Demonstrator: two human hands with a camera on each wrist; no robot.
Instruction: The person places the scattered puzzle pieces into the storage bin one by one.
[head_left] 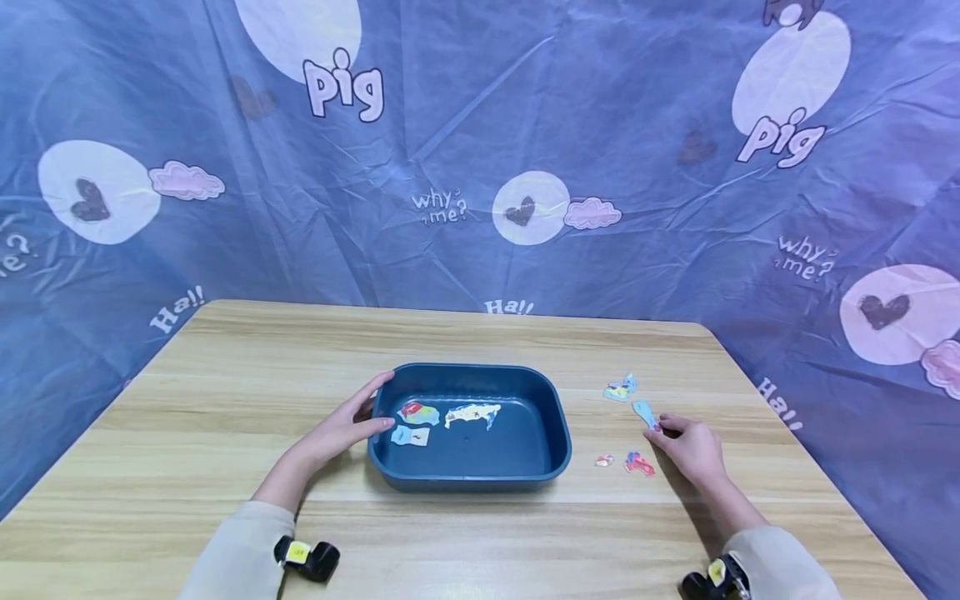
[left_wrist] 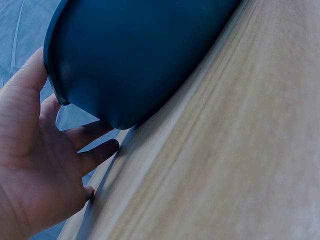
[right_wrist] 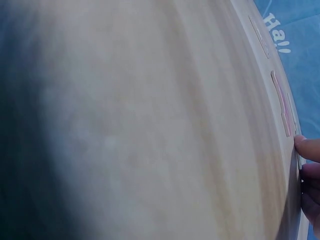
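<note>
My left hand (head_left: pixel 341 427) holds the left end of a dark blue plastic tub (head_left: pixel 480 482), thumb at the rim and fingers along the outer wall. In the left wrist view the tub's wall (left_wrist: pixel 130 55) fills the top. Three flat printed puzzle pieces lie inside: a red-and-green one (head_left: pixel 418 414), a pale blue and white one (head_left: pixel 410 436) and a long cream one (head_left: pixel 472 414). To the tub's right, my right hand (head_left: pixel 693 450) pinches the lower end of a light blue puzzle piece (head_left: pixel 642 411) at the table. Only fingertips of that hand (right_wrist: pixel 311 175) show in the right wrist view.
Near the right hand lie a blue-yellow piece (head_left: pixel 621 388), a red-purple piece (head_left: pixel 639 464) and a small pinkish piece (head_left: pixel 604 460). The wooden table (head_left: pixel 480 542) ends at a blue printed cloth (head_left: pixel 465 125) behind and at the sides.
</note>
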